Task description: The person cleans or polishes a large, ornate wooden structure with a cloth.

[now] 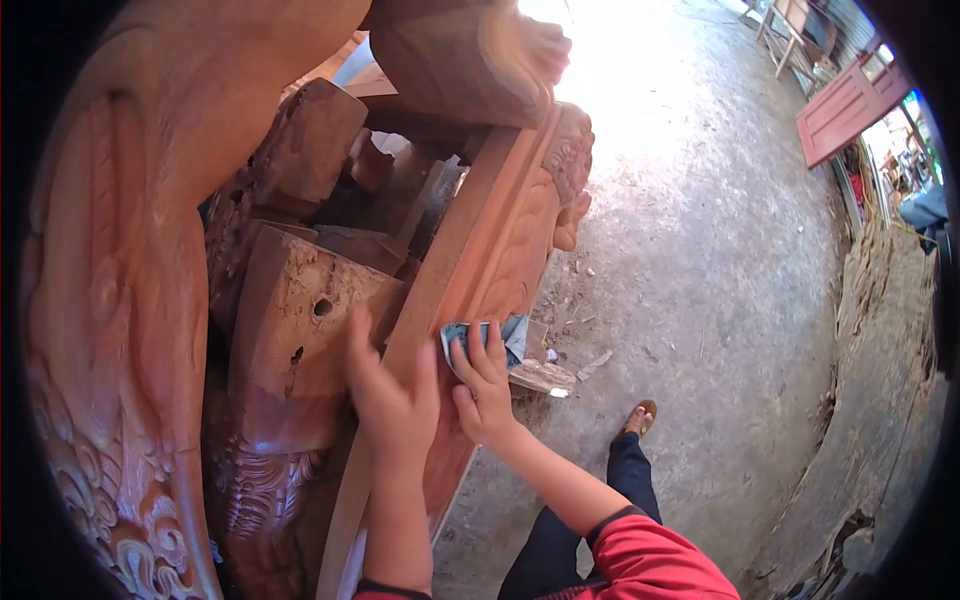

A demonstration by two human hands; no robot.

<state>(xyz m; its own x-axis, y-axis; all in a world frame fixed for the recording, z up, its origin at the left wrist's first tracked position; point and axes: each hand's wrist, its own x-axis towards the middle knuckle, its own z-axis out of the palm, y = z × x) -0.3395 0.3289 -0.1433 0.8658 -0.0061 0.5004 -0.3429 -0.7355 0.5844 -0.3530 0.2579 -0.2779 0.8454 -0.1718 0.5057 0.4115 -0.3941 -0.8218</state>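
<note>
My right hand [484, 392] lies with its fingers over a folded grey-blue sheet of sandpaper [514, 338], pressed against the face of a carved reddish-brown wooden rail [500, 285]. The fingers hide part of the sheet, and its corner sticks out past them on the right. My left hand [393, 405] is open and holds nothing, thumb and fingers apart, close over the rail's inner edge. Left of it stands a rough wooden block [320, 310] with a round hole and pitted patches. Carved relief runs along the rail toward its far end.
A large carved wooden piece [125, 280] curves up on the left. Another smooth carved leg [460, 60] crosses the top. Wood scraps [542, 378] lie beside the rail on the concrete floor [700, 300]. Weathered boards [850, 400] and a red panel [850, 110] are at the right.
</note>
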